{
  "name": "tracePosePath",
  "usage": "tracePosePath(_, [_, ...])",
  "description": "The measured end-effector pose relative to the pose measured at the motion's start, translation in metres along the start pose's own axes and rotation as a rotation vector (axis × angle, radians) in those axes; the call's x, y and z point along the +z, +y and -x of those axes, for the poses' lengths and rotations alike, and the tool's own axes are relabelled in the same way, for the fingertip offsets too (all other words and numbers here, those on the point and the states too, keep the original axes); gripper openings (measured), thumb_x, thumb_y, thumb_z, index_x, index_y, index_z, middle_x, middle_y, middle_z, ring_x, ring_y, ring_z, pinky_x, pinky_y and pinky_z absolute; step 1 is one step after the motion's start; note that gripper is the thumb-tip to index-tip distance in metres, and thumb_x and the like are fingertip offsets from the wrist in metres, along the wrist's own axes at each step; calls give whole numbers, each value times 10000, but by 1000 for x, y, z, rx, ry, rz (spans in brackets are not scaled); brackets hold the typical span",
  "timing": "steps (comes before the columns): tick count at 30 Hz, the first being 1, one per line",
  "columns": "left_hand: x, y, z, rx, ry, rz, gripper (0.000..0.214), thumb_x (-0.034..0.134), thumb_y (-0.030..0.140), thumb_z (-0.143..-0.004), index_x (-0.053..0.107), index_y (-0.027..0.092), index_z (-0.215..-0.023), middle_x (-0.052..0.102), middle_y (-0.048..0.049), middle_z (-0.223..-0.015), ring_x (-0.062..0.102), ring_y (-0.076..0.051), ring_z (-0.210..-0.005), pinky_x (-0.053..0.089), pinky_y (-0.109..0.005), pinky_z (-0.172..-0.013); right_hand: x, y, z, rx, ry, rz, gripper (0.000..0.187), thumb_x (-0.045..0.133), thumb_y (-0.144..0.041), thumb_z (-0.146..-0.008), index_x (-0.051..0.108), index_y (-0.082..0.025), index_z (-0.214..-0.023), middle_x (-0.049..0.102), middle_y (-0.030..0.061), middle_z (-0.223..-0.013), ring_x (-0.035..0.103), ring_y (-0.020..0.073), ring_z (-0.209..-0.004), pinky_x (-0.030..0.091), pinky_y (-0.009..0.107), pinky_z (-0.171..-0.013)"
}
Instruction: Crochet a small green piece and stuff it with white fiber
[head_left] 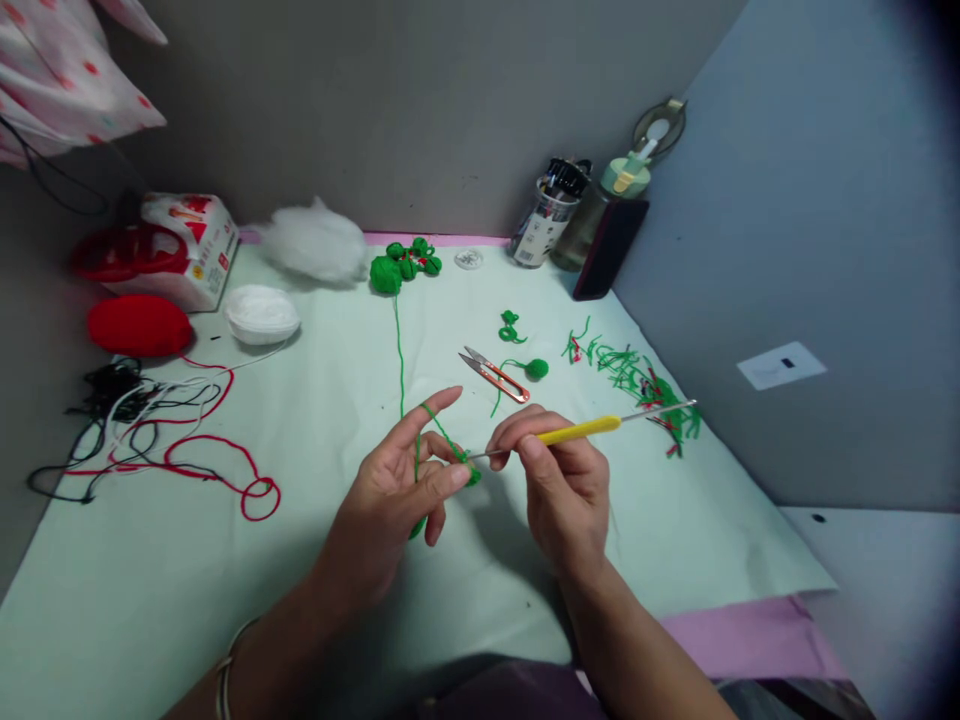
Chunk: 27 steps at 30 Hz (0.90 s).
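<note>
My left hand (401, 480) pinches a small green crochet piece (473, 477) between thumb and fingers, with green yarn (400, 350) looped over the raised index finger. That strand runs back across the table to a green yarn ball (385, 274). My right hand (559, 470) grips a crochet hook with a yellow handle (581, 431), its metal tip pushed into the green piece. Both hands hover just above the pale green table cover (315, 420).
Red-handled thread snips (496, 375) and a small green pompom (535, 368) lie just beyond my hands. Green yarn scraps (645, 385) sit at the right, tangled red, black and white yarn (150, 430) at the left. White stuffing (315, 240), a pen cup (544, 225) and a bottle (600, 215) stand at the back.
</note>
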<state>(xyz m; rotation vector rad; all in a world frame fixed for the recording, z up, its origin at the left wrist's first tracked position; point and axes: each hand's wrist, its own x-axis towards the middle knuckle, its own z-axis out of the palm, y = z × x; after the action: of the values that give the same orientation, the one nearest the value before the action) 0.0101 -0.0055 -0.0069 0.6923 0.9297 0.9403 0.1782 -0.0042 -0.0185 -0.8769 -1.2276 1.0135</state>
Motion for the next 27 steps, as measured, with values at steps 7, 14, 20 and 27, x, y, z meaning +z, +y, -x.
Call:
tracePosePath(7, [-4,3,1,-6,-38,-41,972,844,276,-839,330,376,-1658,610,43,-852,400,-12,-433,341,-148,-396,-1,-2,0,-39,-35,62,206,612,-283,-1038,767,-241,-908,669,30,-774,607,193,-745,501,351,-676])
tracePosePath(14, [-6,8,-3,-67,-135,-30,1126,845,242,-814,167,382,-1701,636,46,-826,393,-35,-436,356,-140,-365,-3,-6,1,18,-141,25,208,605,-245,-1045,766,-222,-916,669,29,-802,617,179,-760,498,338,-697])
tracePosePath(20, [-7,9,-3,-49,-90,19,1169,861,138,-746,207,354,-1690,665,54,-783,434,-41,-445,364,-134,-391,0,-2,0,-2,-134,-3,181,626,-242,-1042,797,-246,-981,707,35,-846,651,178,-785,540,324,-689])
tracePosePath(27, [5,4,1,36,71,105,1127,887,177,-747,248,236,-1673,600,93,-720,396,-25,-428,316,-142,-402,1,2,10,-391,-161,604,300,680,-143,-989,786,-302,-1221,757,59,-1047,728,195,-912,617,326,-756])
